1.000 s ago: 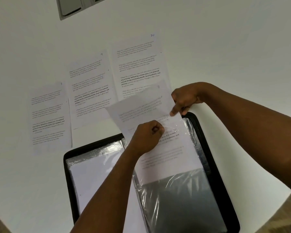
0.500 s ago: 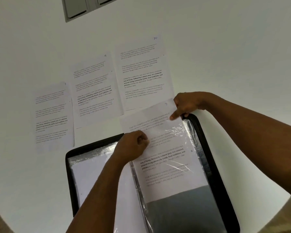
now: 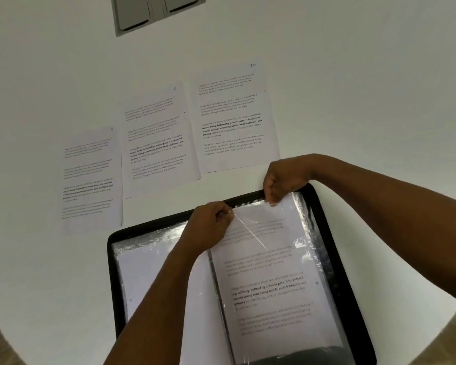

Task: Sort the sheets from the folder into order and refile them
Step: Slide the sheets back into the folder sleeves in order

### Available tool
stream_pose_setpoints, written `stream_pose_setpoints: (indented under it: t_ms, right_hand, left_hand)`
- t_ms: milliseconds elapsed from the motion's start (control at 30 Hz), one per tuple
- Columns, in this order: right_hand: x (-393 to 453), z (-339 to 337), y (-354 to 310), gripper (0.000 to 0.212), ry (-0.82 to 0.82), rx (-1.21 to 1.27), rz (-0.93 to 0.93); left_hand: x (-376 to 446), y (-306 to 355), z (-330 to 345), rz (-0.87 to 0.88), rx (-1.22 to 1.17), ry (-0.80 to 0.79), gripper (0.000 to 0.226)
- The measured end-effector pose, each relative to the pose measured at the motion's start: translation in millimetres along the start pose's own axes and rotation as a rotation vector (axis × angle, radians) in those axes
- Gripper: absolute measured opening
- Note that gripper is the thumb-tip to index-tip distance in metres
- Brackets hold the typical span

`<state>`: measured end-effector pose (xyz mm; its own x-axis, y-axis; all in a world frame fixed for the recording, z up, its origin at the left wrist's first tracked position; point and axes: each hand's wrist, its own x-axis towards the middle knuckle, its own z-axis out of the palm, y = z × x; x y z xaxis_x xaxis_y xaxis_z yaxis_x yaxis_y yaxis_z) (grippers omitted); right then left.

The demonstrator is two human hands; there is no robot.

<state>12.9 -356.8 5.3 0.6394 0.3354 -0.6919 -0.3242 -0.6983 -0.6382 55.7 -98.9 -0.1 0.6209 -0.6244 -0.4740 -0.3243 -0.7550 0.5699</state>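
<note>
White table (image 3: pixel 353 75), loose sheets numbered "9" (image 3: pixel 156 138) and "10" (image 3: pixel 234 114), left hand (image 3: pixel 211 227) and right hand (image 3: pixel 282 180) — fingers pinching sleeve top (image 3: pixel 253 206)

The folder (image 3: pixel 334 248) runs off the bottom edge, so its near end is out of sight, and the left forearm covers the spine and part of the left page. The grey panel (image 3: pixel 157 13) at the top is cut off by the frame. Print on the leftmost sheet (image 3: pixel 90 180) is too blurred to read, and its corner number too. What the left hand (image 3: pixel 211 227) and right hand (image 3: pixel 283 180) pinch is hidden by the fingers.
</note>
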Motion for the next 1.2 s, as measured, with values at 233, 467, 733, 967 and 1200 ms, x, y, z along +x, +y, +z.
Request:
stream_pose_setpoints:
  t_ms: [233,467,733,967,1200]
  right_hand:
    - [0,12,-7,0.005,-0.048,-0.102,0.025]
    - [-12,25,-23,0.021,-0.012,-0.254,0.073]
    - [-37,54,0,0.040,0.556,0.533,0.146]
    - [-72,118,6,0.035,0.460,0.574,0.196]
    - [-87,146,-28,0.027,0.547,0.653,0.179]
  left_hand:
    - [-3,-3,3,-0.024,-0.074,0.040,0.010]
    - [-9,-6,6,0.008,-0.134,0.102,0.005]
    - [-14,-5,11,-0.007,-0.183,0.165,0.006]
    - [-36,-8,25,0.002,-0.194,0.226,0.048]
    - [-90,4,49,0.026,-0.172,0.278,0.071]
